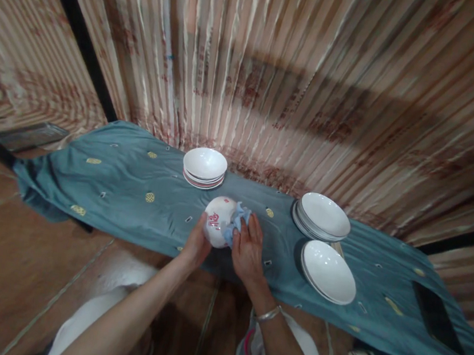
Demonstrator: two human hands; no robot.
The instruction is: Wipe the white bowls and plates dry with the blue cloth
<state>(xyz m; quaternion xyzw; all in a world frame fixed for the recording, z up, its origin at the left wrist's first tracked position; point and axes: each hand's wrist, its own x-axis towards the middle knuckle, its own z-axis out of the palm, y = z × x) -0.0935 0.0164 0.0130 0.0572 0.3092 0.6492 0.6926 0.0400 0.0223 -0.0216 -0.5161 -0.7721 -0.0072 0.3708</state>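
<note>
In the head view, the left hand [196, 244] grasps a bowl [216, 221] over the desk's [126, 201] near edge, its fingers partly hidden by the bowl, red print facing up. The right hand's [248, 251] fingers are bent, pinching a blue cloth [236, 226] against the bowl's right side. Beyond stand stacked bowls [205, 163]; to the right, two stacks of dishes [331, 272].

seemingly a home: printed curtain [253, 41], cloth-draped table [127, 175], tiled floor [32, 262].
</note>
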